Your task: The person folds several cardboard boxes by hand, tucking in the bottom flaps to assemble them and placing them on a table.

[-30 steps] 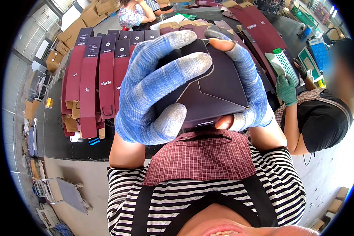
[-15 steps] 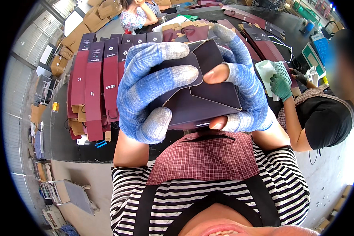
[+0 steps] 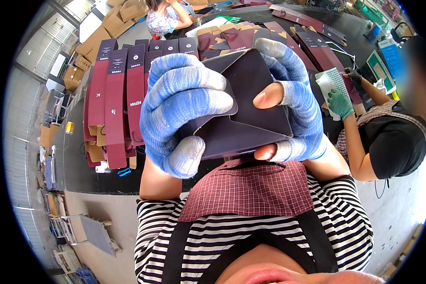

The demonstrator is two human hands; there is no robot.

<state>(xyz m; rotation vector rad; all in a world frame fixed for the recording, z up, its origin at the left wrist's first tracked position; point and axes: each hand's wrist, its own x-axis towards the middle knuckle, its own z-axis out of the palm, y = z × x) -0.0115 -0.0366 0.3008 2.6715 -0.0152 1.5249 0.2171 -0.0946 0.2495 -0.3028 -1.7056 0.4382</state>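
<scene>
Close up in front of me is the end of a dark cardboard box [image 3: 244,125], its flaps folded across one another with edges slightly raised. My left hand [image 3: 182,106], in a blue and white knit glove, wraps the box's left side, fingers curled over the flaps and thumb at the near edge. My right hand [image 3: 296,104], in a matching glove with bare thumb and index tips, grips the right side. One bare fingertip rests on or just above a flap; another presses the near lower edge. The rest of the box is hidden behind its end.
Several maroon and dark long boxes [image 3: 114,109] stand packed on the black table [image 3: 75,165] at left. More boxes [image 3: 317,45] lie at the back right. A blue clip-like item [image 3: 124,172] sits near the front edge. At right a co-worker's green-gloved hand [image 3: 340,104] holds a pale green perforated sheet [image 3: 333,80].
My left hand has pushed its flap further under, to the left, and the folded end has tilted slightly. My right upper fingertip has shifted. The co-worker's sheet has moved a little.
</scene>
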